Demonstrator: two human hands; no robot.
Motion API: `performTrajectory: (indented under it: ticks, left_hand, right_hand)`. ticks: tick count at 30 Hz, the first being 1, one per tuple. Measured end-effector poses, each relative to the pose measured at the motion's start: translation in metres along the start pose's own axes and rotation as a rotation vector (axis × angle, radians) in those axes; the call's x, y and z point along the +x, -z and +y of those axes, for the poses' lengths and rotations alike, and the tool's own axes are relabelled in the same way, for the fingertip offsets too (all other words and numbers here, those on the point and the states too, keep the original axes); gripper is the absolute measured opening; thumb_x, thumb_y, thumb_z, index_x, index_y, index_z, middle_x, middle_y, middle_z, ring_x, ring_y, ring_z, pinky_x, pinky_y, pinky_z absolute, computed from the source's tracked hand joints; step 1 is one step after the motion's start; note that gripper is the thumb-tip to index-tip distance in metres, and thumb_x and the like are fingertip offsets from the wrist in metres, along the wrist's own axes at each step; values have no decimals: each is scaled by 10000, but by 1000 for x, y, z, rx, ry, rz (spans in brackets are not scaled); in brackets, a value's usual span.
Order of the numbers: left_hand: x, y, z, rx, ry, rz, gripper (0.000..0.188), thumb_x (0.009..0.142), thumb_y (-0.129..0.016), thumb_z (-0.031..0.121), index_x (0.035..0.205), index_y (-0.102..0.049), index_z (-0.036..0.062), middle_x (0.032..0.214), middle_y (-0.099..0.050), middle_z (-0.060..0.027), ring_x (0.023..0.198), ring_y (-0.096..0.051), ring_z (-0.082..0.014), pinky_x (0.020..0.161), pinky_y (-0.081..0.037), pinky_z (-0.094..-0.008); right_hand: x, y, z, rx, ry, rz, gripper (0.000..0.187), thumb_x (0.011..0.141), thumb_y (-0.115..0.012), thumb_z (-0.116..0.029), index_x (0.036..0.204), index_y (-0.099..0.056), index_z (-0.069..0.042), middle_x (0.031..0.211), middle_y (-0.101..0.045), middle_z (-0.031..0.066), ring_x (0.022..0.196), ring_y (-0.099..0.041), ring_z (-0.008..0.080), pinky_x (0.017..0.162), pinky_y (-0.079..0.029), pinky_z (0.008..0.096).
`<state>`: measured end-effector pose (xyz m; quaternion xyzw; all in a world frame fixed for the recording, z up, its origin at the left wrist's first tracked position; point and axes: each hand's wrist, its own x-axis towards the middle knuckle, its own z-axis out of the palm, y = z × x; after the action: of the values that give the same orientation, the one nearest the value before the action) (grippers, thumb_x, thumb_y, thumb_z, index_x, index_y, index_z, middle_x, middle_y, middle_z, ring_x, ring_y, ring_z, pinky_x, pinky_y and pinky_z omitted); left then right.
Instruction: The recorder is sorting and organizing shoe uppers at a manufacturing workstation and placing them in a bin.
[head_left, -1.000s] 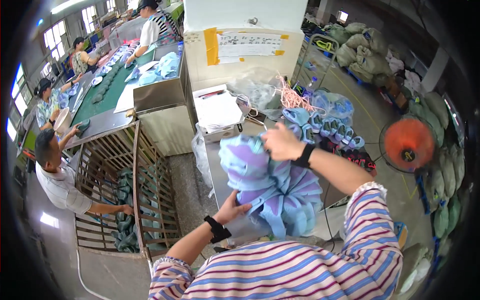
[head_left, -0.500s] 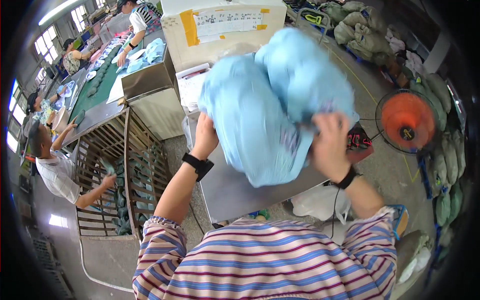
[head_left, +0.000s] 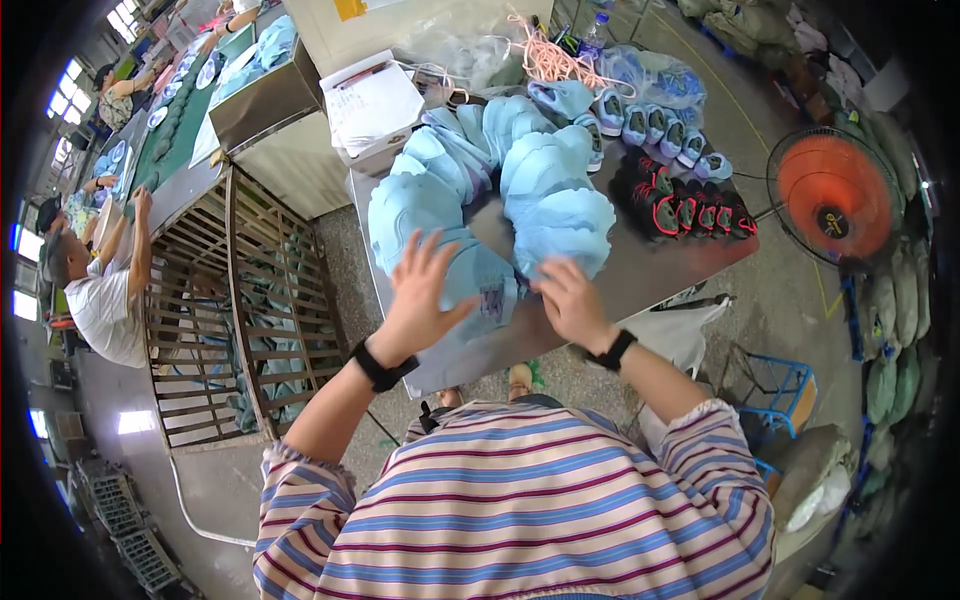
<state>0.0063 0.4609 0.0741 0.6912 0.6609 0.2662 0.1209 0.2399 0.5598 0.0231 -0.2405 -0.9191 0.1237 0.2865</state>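
Two long stacks of light blue fabric pieces, which look like shoe uppers, lie on the metal-topped table [head_left: 460, 355]. My left hand [head_left: 420, 300] is over the near end of the left stack [head_left: 415, 205], its fingers spread and holding nothing. At the near end of the right stack [head_left: 558, 200] is my right hand [head_left: 578, 308], fingers loosely bent and apart. Its fingertips are by the stack's lower edge; whether they touch it I cannot tell. Dark printing marks the front piece of the left stack.
Behind the stacks are a box with papers [head_left: 372, 105], pink cord [head_left: 565, 55] and a bottle [head_left: 596, 32]. Blue shoes [head_left: 655, 125] and black-red shoes [head_left: 690, 205] line the right side. An orange fan [head_left: 832, 195] stands right; a slatted cage [head_left: 240, 300] and a co-worker [head_left: 100, 290] are left.
The light blue stacks, held up between my hands before, now lie on the table. Both hands have let go and moved closer together. The view has tipped lower, and the co-worker's arms have moved up.
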Motion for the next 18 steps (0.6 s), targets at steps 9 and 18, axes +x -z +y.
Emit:
performTrajectory:
  ticks: [9,18]
  left_hand:
    - [21,-43,-55,481,-90,-369,881,465,-767,469,1249,-399,305,1389,-247,27,1312,-121,-280,933,-206,-618]
    - [18,-19,-74,418,-180,-349,792,522,-786,285,1216,-408,245,1347,-293,36,1285,-183,-252,863,-341,-556]
  right_hand:
    - [61,-30,58,-620,115,-912,970,407,-802,-437,1270,-391,-274,1378,-282,7,1316,-102,298,1006,-55,592]
    - [56,-5,26,-418,-37,-876,828,435,-810,-322,1185,-473,-225,1269,-388,31,1266,-204,302,958,-173,605]
